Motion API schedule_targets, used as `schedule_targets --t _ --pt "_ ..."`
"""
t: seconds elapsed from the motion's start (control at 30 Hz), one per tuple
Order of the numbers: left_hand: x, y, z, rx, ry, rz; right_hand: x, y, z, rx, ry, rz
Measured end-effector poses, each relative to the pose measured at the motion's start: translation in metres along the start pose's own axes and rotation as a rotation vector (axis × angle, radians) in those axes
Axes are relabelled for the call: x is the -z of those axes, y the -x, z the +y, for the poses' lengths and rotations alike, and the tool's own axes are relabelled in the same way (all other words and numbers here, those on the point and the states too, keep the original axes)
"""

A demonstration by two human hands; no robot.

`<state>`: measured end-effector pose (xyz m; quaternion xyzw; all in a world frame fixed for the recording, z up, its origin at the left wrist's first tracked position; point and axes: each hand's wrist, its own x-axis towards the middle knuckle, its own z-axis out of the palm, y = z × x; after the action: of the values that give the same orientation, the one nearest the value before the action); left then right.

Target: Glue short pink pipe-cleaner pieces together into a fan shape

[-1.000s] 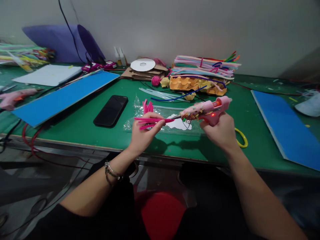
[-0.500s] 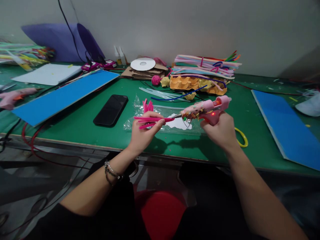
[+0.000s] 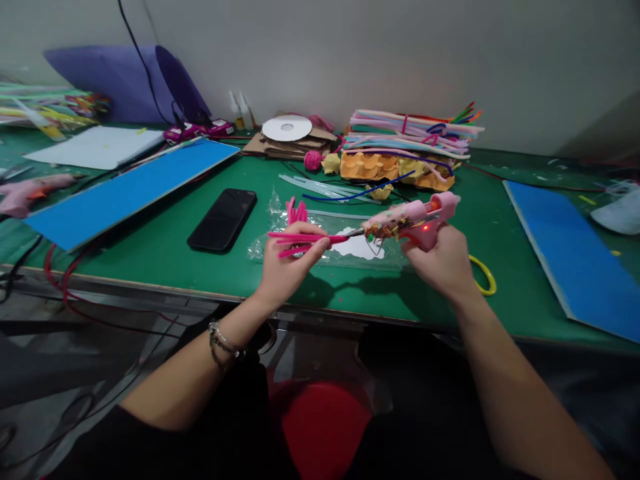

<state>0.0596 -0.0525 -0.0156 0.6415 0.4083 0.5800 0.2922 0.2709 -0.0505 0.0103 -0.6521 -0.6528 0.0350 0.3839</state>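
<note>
Above the counter (image 3: 240, 277), pink strips (image 3: 300, 238) are pinched by the left hand (image 3: 285, 268), at nine o'clock from the glue gun (image 3: 411, 213), which is gripped by the right hand (image 3: 443, 261). Glue is apparently being applied; steadiness seems called for next.
</note>
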Motion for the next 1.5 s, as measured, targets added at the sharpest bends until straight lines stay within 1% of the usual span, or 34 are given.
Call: schedule_targets --t 0.37,0.47,0.57,0.67,0.73,0.8,0.9,1.0,1.13,1.27,1.4,1.5 --pt "0.000 -0.001 0.000 -0.009 0.022 0.013 0.000 -0.001 0.001 -0.032 0.000 -0.008" --pt "0.001 -0.002 -0.001 -0.005 0.026 0.039 0.000 -0.001 0.002 -0.022 0.007 -0.014" --pt "0.003 -0.003 -0.002 -0.010 0.019 0.079 -0.003 -0.001 0.007 0.005 0.012 -0.028" --pt "0.004 -0.004 -0.003 -0.015 0.021 0.095 -0.011 -0.003 0.017 0.044 0.011 -0.032" --pt "0.004 -0.005 -0.003 -0.010 0.023 0.100 -0.019 -0.004 0.025 0.088 -0.020 -0.068" --pt "0.005 -0.005 -0.002 0.006 0.036 0.103 -0.027 -0.004 0.033 0.129 -0.036 -0.141" --pt "0.005 -0.007 0.001 0.039 0.072 0.114 -0.035 -0.004 0.039 0.122 0.021 -0.201" --pt "0.005 -0.008 0.001 0.065 0.117 0.125 -0.038 -0.004 0.040 0.097 0.033 -0.205" --pt "0.006 -0.011 -0.002 0.091 0.204 0.143 -0.039 -0.005 0.039 0.116 -0.018 -0.183" --pt "0.008 -0.013 -0.007 0.122 0.232 0.185 -0.039 -0.008 0.041 0.116 -0.070 -0.228" --pt "0.008 -0.014 -0.008 0.131 0.220 0.208 -0.040 -0.010 0.042 0.102 -0.034 -0.259" --pt "0.008 -0.015 -0.009 0.127 0.223 0.217 -0.041 -0.011 0.039 0.151 0.014 -0.270"
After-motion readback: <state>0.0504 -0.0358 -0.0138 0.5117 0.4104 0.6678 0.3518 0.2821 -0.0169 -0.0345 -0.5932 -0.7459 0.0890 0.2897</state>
